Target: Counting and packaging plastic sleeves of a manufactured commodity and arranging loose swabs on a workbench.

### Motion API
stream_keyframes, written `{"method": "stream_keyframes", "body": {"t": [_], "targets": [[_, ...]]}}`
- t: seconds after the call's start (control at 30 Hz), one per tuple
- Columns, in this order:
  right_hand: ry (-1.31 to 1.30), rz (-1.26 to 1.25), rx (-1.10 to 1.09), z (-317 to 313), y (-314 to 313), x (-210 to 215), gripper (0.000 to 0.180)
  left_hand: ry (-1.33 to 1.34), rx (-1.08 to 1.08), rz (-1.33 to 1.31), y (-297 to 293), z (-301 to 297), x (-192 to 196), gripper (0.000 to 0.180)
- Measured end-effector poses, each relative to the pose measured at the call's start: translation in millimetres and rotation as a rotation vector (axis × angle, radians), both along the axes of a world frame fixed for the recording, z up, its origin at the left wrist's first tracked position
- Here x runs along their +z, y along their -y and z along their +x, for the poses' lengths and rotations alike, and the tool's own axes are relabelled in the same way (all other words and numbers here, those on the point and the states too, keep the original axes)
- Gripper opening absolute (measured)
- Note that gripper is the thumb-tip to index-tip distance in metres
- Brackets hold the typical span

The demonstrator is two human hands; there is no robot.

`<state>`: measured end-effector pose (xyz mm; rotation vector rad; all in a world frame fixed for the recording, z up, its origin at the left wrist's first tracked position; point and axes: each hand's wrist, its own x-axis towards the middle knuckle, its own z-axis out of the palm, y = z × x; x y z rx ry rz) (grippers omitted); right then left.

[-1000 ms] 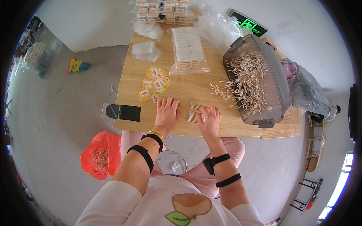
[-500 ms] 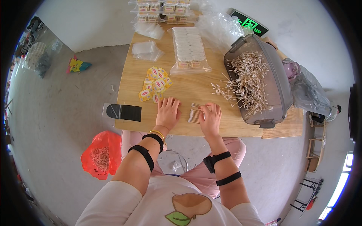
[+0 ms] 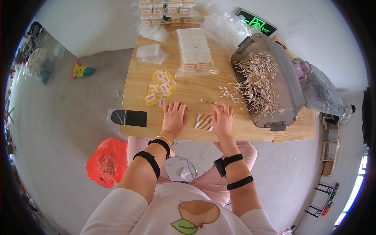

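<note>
My left hand (image 3: pixel 175 116) rests palm down on the wooden table (image 3: pixel 156 132), its fingers spread and holding nothing. Just beyond its fingertips lie several yellow and white printed cards (image 3: pixel 160 88) in a loose heap. A neat row of cotton swabs (image 3: pixel 203 122) lies between my two hands. My right hand (image 3: pixel 223 119) is right beside that row, with its fingers drawn together at the end of a single cotton swab (image 3: pixel 207 101) lying crosswise beyond the row. The exact grip on this swab is partly hidden by the fingers.
A grey plastic bin (image 3: pixel 288 86) heaped with loose swabs stands at the right. Farther back are a clear bag of packed swabs (image 3: pixel 194 49), empty clear bags (image 3: pixel 150 54) and stacked packs (image 3: pixel 166 11). A black pad (image 3: pixel 131 118) lies left; a red bag (image 3: pixel 98 160) is on the floor.
My right hand has moved slightly right and away from me, off the swab row, and the single swab has moved outward with it. My left hand stays where it was.
</note>
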<state>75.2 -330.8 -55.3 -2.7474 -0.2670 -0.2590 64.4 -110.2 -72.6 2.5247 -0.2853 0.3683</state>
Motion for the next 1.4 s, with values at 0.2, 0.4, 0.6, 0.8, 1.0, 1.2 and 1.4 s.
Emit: {"method": "stream_keyframes", "body": {"t": [0.2, 0.4, 0.6, 0.8, 1.0, 1.2, 1.4], "targets": [[-0.108, 0.092, 0.149, -50.9, 7.4, -3.5, 0.080, -0.043, -0.065, 0.052, 0.5, -5.2, 8.3, 0.034], [-0.083, -0.010, 0.147, -63.4, 2.5, -15.8, 0.090, -0.020, -0.289, 0.452, 1.1, -24.9, 0.6, 0.085], [-0.061, -0.119, 0.103, -63.7, -7.5, -23.6, 0.087, -0.101, -0.311, 0.345, 41.7, -35.3, -5.2, 0.097], [-0.103, -0.177, 0.094, -62.6, -13.3, -19.6, 0.085, -0.173, -0.286, 0.360, 36.6, -34.8, -5.7, 0.096], [-0.157, -0.150, 0.071, -61.9, -14.9, -17.0, 0.088, -0.124, -0.025, 0.112, -24.6, -31.0, 5.1, 0.070], [-0.107, -0.177, 0.064, -60.9, -36.2, -36.0, 0.091, -0.130, 0.315, 0.123, -127.5, -8.9, 14.2, 0.031], [-0.198, -0.197, 0.191, -55.8, -125.2, -23.0, 0.091, -0.240, 0.295, 0.133, -133.9, 26.8, 15.1, 0.030]]}}
